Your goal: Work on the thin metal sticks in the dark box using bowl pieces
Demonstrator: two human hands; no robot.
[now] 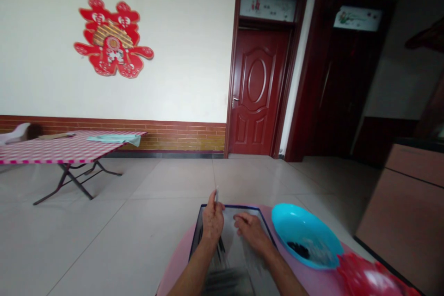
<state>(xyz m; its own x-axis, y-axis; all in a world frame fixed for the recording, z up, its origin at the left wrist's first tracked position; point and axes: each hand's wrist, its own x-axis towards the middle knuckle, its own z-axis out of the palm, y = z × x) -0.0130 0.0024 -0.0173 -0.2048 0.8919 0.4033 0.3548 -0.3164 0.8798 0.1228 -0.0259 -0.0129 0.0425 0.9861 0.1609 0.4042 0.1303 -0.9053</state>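
The left hand (213, 221) pinched a slim piece (217, 194) over the tray (243, 206); the right hand (252, 231) curled nearby, its grip impossible to tell. Holding the piece steady, clear of the dark rods (221, 245), seemed surest.

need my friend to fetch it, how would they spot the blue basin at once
At the bottom, find the pink tabletop. On it, right of the tray under the hands, sits the basin. It is round-rimmed and bright blue with something black inside, unlike the straight-edged tray and the red bundle beside it.
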